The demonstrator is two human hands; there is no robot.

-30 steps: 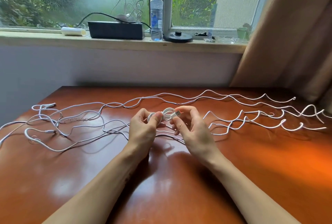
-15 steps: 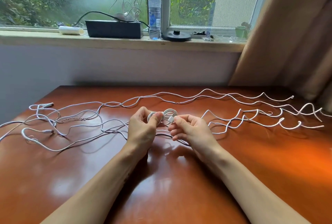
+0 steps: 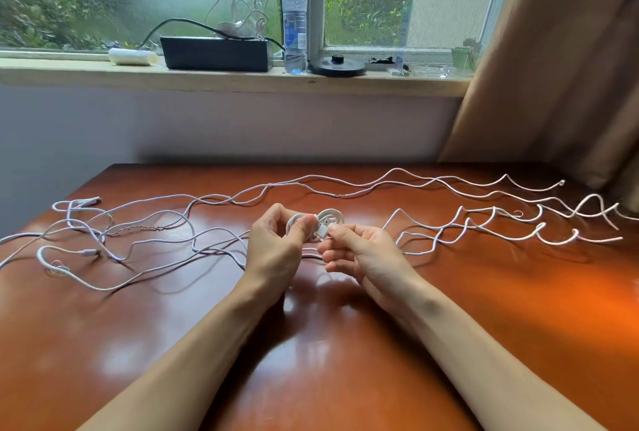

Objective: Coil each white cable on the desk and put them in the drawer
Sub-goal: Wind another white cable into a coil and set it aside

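Nearest me, bare red-brown table (image 3: 311, 361), both forearms coming in from 6 o'clock. My left hand (image 3: 276, 251) pinches a small coil (image 3: 332, 218) of white cable, thumb pressed on its loops. My right hand (image 3: 363, 254) is close in at 3 o'clock of it, palm up, fingertips pinching the plug (image 3: 323, 231) at the cable's end. The hands are nearly touching, both clamped on the same cable, held just above the table. Progress, as I judge it: early. This one cable looks almost wound, with only its end to tuck, and nothing is stowed; I see no drawer in view. A loose tangle (image 3: 138, 240) lies at 9 o'clock of the hands, wavy cables (image 3: 484, 226) at 3 o'clock, and a long run (image 3: 380, 181) at 12 o'clock, all uncoiled. Farther off, on the sill: black box (image 3: 216, 54), water bottle (image 3: 294, 22). Versus a second ago, the right hand has dropped from arching over the coil to a lower, palm-up hold on the plug; the left grip is the same and the loose cables have not moved.
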